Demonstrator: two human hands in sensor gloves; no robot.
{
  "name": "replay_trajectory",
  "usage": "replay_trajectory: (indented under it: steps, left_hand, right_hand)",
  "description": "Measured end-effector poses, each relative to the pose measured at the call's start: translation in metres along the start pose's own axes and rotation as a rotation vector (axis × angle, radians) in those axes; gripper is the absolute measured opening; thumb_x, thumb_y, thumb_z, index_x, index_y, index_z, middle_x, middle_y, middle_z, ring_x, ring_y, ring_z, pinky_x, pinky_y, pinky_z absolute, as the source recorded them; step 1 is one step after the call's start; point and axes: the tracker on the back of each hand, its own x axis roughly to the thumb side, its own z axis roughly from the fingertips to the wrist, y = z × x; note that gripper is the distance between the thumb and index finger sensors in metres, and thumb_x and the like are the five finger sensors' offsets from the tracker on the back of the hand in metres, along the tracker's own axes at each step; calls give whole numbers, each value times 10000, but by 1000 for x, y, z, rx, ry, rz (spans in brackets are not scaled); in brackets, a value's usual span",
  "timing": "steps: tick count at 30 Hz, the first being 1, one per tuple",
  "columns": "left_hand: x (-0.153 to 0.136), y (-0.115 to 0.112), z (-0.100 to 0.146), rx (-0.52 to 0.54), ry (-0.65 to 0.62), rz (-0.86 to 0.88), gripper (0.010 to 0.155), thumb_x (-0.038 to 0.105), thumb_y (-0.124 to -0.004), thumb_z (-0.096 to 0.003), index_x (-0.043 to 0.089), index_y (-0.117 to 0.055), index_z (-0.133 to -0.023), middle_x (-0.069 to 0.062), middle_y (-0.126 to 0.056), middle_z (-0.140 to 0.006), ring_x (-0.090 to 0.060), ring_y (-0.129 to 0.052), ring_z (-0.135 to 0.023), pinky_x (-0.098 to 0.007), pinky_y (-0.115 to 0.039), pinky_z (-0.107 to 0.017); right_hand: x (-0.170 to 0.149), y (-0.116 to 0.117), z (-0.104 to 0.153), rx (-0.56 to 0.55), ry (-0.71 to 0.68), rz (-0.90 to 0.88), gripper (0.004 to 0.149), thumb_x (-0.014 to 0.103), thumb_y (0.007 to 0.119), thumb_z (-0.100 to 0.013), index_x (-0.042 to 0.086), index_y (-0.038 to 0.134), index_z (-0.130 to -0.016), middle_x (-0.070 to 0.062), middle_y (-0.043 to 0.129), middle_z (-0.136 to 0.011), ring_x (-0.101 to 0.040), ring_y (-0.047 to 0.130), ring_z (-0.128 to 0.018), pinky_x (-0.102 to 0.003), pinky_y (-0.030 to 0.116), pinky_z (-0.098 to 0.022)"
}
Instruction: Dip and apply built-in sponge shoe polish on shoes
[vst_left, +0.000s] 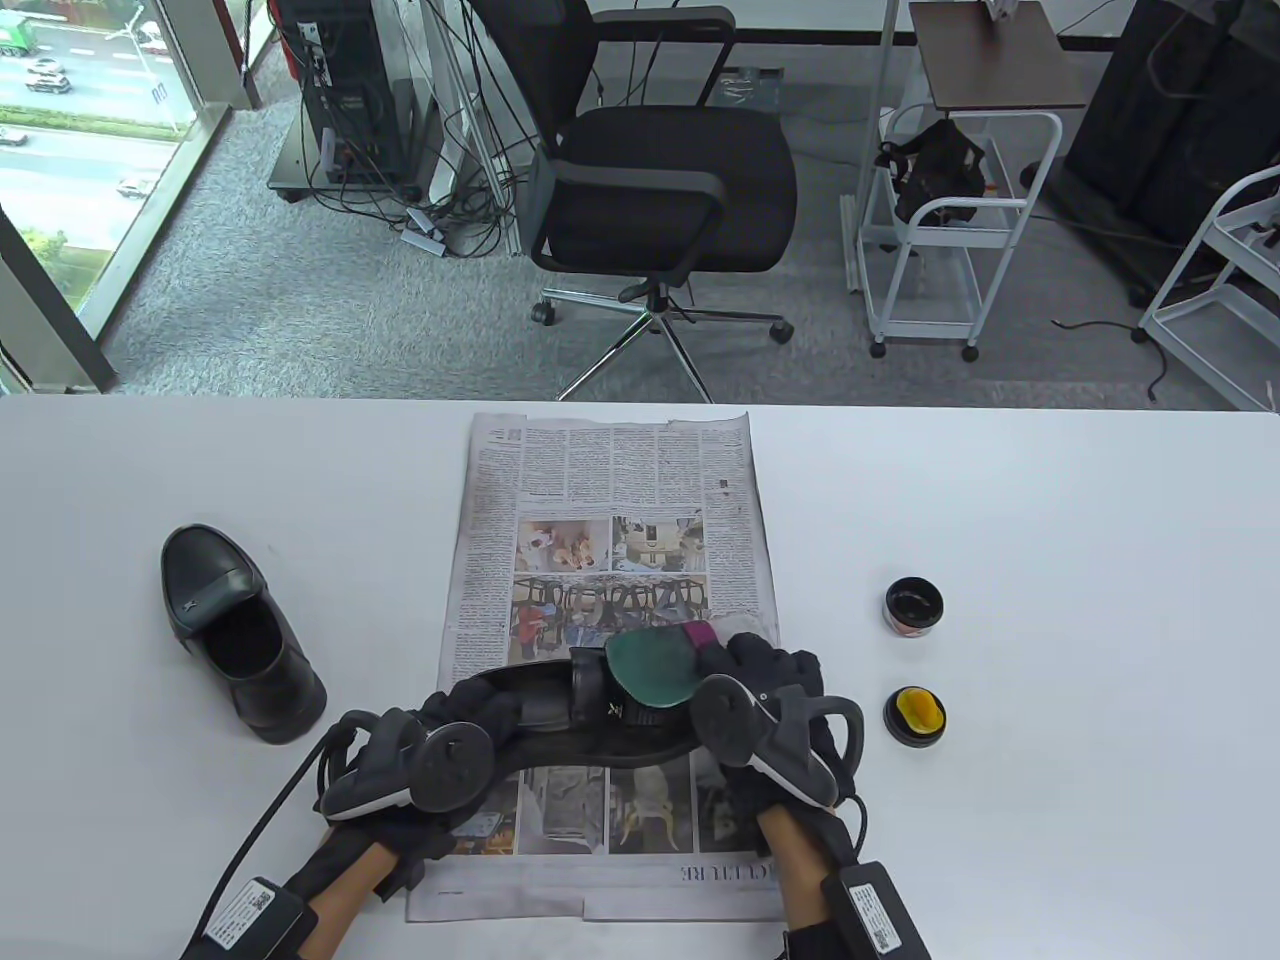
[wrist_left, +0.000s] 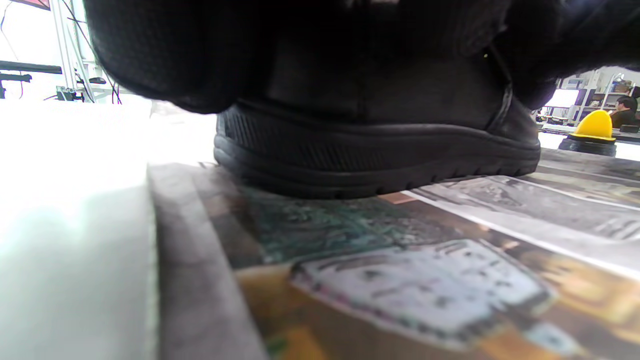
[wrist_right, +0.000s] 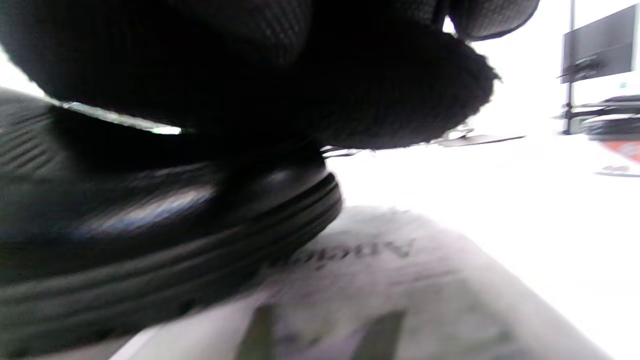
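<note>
A black shoe (vst_left: 555, 700) lies on the newspaper (vst_left: 610, 480), toe to the right. My left hand (vst_left: 475, 720) grips its heel end. My right hand (vst_left: 745, 655) holds a dark green pad (vst_left: 650, 668) with a magenta end against the toe area. The left wrist view shows the shoe's sole and heel (wrist_left: 375, 160) resting on the paper under my gloved fingers (wrist_left: 175, 55). The right wrist view shows the toe (wrist_right: 150, 225) under my fingers (wrist_right: 300, 75); the pad is hidden there. An open polish tin (vst_left: 914, 606) and a lid with a yellow sponge (vst_left: 915, 715) stand to the right.
A second black shoe (vst_left: 235, 630) stands on the white table (vst_left: 1050, 520) to the left of the newspaper. The yellow sponge lid also shows in the left wrist view (wrist_left: 595, 127). An office chair (vst_left: 650, 170) and carts stand beyond the table's far edge.
</note>
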Motion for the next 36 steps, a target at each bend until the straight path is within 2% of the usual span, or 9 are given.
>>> replay_trajectory:
  steps: [3,7,10,13,16,26,31,33,36]
  left_hand:
    - [0,0,0,0,1,1,531,490,-635,-601,213,-519,-1038,-66,-503,-1029,-414,-835,-710,-573,-751,-564]
    - [0,0,0,1,-3,-1,532,490,-635,-600,214,-515,-1039,-69,-499,-1029,-411,-834,-706,-572,-750,-561]
    - [0,0,0,1,-2,0,533,489,-635,-601,213,-514,-1040,-69,-498,-1030,-412,-832,-707,-572,-749,-562]
    - [0,0,0,0,-1,2,533,490,-635,-601,213,-513,-1040,-67,-496,-1031,-415,-831,-710,-574,-747,-564]
    - [0,-1,0,-2,-2,6,538,490,-634,-601,210,-507,-1042,-69,-488,-1035,-421,-825,-710,-579,-743,-563]
    - [0,-1,0,-8,-14,8,548,493,-632,-602,204,-494,-1046,-74,-468,-1043,-428,-815,-712,-585,-736,-563]
    - [0,-1,0,-9,-13,5,555,493,-632,-602,202,-483,-1051,-75,-466,-1044,-427,-814,-712,-585,-736,-562]
    - [0,-1,0,-8,-12,4,554,492,-632,-603,203,-484,-1051,-76,-466,-1044,-427,-814,-712,-584,-736,-563]
    - [0,-1,0,-9,-11,2,554,492,-633,-602,204,-484,-1051,-75,-466,-1045,-427,-816,-712,-584,-737,-563]
  right_hand:
    - [3,-18,5,-153,-31,-16,438,248,751,-449,213,791,-884,-153,827,-873,-384,907,-680,-663,653,-620]
    - [24,-31,13,-194,-146,-122,447,289,745,-452,202,784,-888,-145,844,-837,-367,913,-653,-655,668,-608]
    - [44,-26,15,-73,-308,-160,451,303,743,-452,208,780,-891,-125,838,-812,-343,903,-642,-637,676,-609]
    - [52,-13,14,88,-373,-179,442,247,759,-448,229,780,-889,-113,818,-819,-342,883,-664,-638,659,-628]
    - [49,-5,14,146,-372,-133,422,175,786,-432,236,835,-846,-125,807,-836,-368,865,-696,-662,630,-639]
    - [4,-15,3,128,-78,-5,382,137,782,-426,230,889,-780,-120,811,-831,-384,853,-727,-680,605,-649]
    - [-21,-27,6,-77,125,-112,403,176,771,-438,197,840,-834,-152,804,-811,-383,859,-678,-678,621,-619]
    - [-17,-25,8,-256,131,-169,411,189,767,-436,173,823,-843,-170,788,-800,-400,841,-672,-685,612,-604]
    - [-2,-16,7,-237,94,-198,422,233,751,-448,182,784,-866,-161,760,-809,-396,822,-687,-682,604,-602]
